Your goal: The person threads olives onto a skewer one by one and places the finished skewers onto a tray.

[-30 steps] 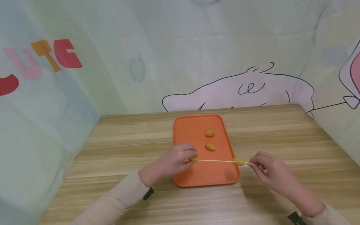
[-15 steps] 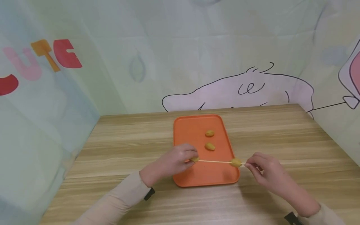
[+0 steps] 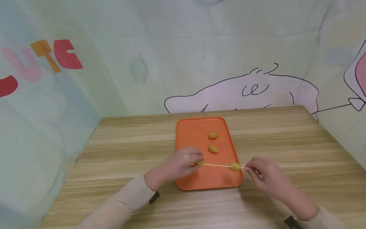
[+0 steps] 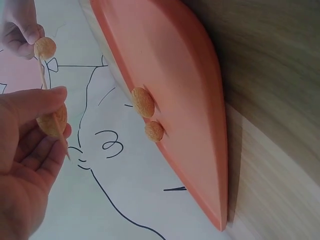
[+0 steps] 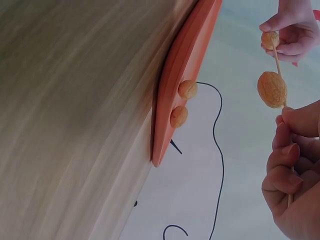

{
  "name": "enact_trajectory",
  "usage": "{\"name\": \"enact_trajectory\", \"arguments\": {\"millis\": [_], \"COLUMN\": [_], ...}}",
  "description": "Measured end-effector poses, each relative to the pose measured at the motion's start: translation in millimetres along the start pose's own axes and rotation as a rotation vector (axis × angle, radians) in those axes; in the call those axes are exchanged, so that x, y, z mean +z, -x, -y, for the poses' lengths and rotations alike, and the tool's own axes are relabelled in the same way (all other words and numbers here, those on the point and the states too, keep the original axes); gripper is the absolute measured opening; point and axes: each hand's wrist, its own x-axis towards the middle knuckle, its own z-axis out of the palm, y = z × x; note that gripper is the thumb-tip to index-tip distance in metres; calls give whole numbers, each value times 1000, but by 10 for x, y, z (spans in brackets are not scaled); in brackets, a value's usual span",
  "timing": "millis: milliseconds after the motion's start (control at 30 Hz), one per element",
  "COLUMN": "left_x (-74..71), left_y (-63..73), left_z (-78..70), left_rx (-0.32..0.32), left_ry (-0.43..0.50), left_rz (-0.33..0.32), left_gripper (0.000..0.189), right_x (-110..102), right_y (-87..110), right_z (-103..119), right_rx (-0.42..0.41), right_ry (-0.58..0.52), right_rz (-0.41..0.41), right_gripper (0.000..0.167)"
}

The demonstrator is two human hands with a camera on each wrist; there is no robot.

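A thin wooden skewer (image 3: 217,165) is held level above the orange tray (image 3: 203,179), one end in each hand. My left hand (image 3: 183,163) pinches a golden-brown wrinkled ball (image 4: 46,124) between thumb and fingers. The skewer's pointed tip sticks out past this ball in the left wrist view; whether it runs through the middle is hard to tell. On the right, my right hand (image 3: 266,174) grips the skewer's other end, fingers curled round it. Just beyond those fingertips, a second ball (image 3: 234,167) sits threaded on the skewer.
Two more brown balls, a far one (image 3: 213,135) and a nearer one (image 3: 213,149), lie on the tray. Beneath it is a wood-grain table (image 3: 131,143). A printed cloth (image 3: 120,57) with cartoon drawings hangs behind and to the sides.
My right hand has moved left with the skewer and its threaded ball. The left hand has shifted slightly right with its ball. The stretch of skewer between the two balls has grown shorter.
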Motion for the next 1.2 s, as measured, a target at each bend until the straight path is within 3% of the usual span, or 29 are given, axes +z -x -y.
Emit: {"name": "enact_trajectory", "arguments": {"millis": [233,533,700,800,967,1200], "left_x": [25,60,78,94,131,155], "left_y": [-21,-58,-82,-95,-111,-149], "left_z": [-13,-33,-38,-39,-43,-75], "left_rx": [30,7,46,76,86,94], "left_ry": [-19,-5,-24,-34,-25,-9], "left_rz": [-41,-36,-62,-77,-78,-90], "left_gripper": [16,16,15,15,15,15], "right_x": [24,56,74,82,93,102], "right_y": [-41,-61,-74,-78,-76,-89], "right_z": [34,54,72,83,107,134], "right_rx": [-9,-15,-6,-1,18,30], "right_ry": [-11,-17,-18,-23,-28,-26], "right_rz": [-4,-6,-2,-2,13,28], "right_gripper": [40,42,44,40,11,10]}}
